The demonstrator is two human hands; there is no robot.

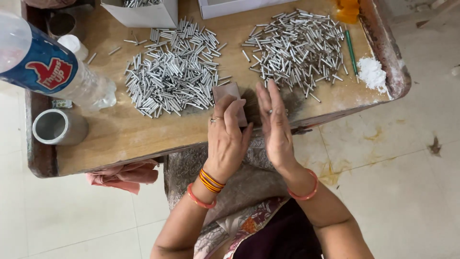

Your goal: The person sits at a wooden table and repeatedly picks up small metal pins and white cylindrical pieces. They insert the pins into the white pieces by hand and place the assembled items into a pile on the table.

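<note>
My left hand (226, 139) grips a small flat brownish block (230, 96) at the near edge of the wooden table (120, 139), fingers wrapped over its near side. My right hand (274, 122) is held flat and upright right beside it, palm facing the block, fingers straight and together, holding nothing. Just beyond the hands lie two heaps of short silver metal tubes: one to the left (172, 67) and one to the right (297, 45). A dark smudge marks the wood under my right hand.
A clear plastic bottle with a blue label (43, 67) lies at the left, a metal cup (57, 127) below it. White boxes (143, 12) stand at the far edge. White powder (373, 74) and a green stick (351, 50) lie at the right. A pink cloth (124, 175) hangs underneath.
</note>
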